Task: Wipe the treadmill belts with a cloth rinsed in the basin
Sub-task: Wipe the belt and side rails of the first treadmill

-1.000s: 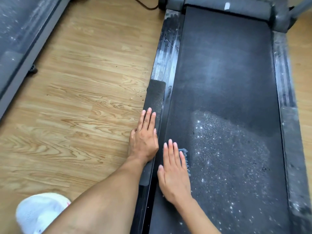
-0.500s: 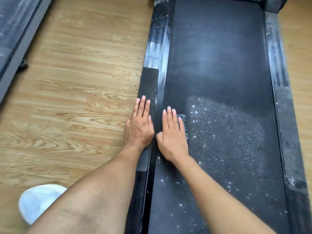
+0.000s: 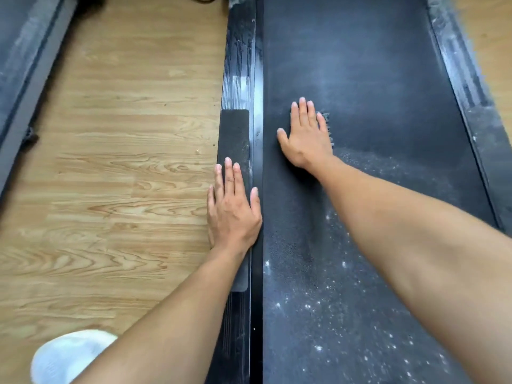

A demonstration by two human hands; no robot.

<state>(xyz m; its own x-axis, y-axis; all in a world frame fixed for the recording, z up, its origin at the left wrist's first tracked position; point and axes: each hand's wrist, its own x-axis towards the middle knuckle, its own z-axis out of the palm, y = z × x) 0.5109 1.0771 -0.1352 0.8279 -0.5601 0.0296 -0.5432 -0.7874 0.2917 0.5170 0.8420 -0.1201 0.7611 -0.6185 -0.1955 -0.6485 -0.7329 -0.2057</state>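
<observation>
The dark treadmill belt [image 3: 374,79] runs up the right half of the head view. Its near part is wet and speckled with white flecks. My right hand [image 3: 304,134] lies flat on the belt near its left edge and presses down a grey-blue cloth [image 3: 327,120], of which only a frayed edge shows past my fingers. My left hand [image 3: 232,209] rests flat, holding nothing, on the black left side rail [image 3: 239,65], over a rough grip pad [image 3: 235,131].
A dusty right side rail [image 3: 465,87] borders the belt. Wooden floor [image 3: 124,134] lies to the left, with a second treadmill [image 3: 19,51] along the far left edge. A white shoe [image 3: 66,356] is at the bottom left. No basin is in view.
My right hand has pushed the cloth forward up the belt, past the speckled patch. My left hand has stayed on the rail. The camera has moved forward.
</observation>
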